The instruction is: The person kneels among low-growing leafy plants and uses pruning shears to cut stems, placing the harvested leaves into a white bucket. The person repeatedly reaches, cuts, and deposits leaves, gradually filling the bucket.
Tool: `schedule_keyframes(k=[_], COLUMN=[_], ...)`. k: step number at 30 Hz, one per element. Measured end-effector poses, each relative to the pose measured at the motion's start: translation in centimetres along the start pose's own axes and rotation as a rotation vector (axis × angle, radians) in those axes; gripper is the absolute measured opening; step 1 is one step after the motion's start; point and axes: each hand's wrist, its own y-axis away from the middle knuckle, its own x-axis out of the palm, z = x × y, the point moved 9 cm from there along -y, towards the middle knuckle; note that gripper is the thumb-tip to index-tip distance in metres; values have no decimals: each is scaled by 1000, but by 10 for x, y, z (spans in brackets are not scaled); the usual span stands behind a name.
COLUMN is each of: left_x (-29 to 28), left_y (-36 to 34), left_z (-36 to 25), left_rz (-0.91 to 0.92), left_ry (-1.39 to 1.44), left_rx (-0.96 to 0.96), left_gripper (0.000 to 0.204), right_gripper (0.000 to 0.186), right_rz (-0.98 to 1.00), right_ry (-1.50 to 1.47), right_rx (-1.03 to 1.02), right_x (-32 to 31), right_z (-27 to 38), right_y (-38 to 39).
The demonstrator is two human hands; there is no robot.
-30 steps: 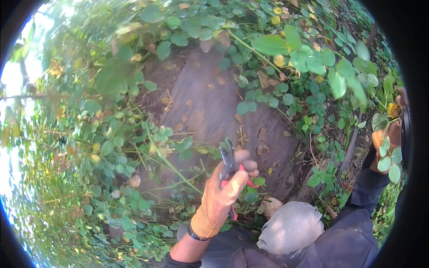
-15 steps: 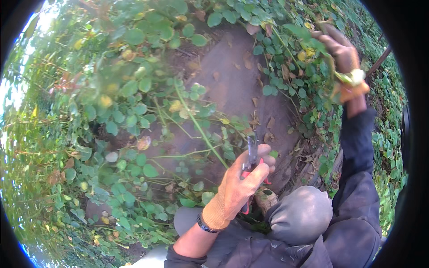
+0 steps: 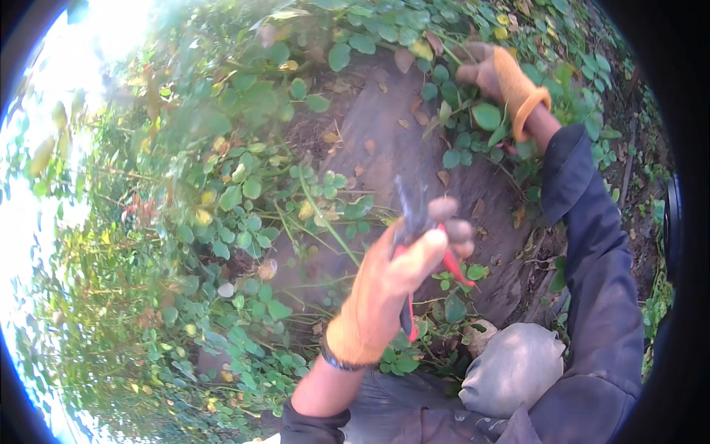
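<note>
Gripping red-handled pruners (image 3: 414, 244) in left hand (image 3: 392, 285), right hand (image 3: 495, 74) among vines (image 3: 458, 140) (gloved).

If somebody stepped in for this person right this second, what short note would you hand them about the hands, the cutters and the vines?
Left hand: gloved, closed in a grip on the red-handled pruning shears, blades pointing up over the bare soil patch; whether the blades are open is too blurred to tell.
Right hand: gloved, arm stretched out, reaching into the leafy vines at the far edge of the patch; whether it grips a stem is hidden by leaves.
Also there: a thin green stem runs just left of the blades; a grey sack lies by the knees.
Done: no cut pieces are visible.
Left: vines cover the ground all around the patch.
</note>
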Motion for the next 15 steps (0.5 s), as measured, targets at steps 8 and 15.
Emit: schedule_keyframes(k=[8, 15], left_x=[21, 6], left_y=[-185, -271], left_z=[-41, -33], left_rz=[233, 261], left_ry=[-115, -61], left_rx=[52, -59], left_gripper=[60, 54], right_gripper=[57, 57], right_rz=[179, 228], right_ry=[-198, -195], right_rx=[-49, -68], right_x=[-30, -26], right_z=[17, 10], right_y=[-6, -5])
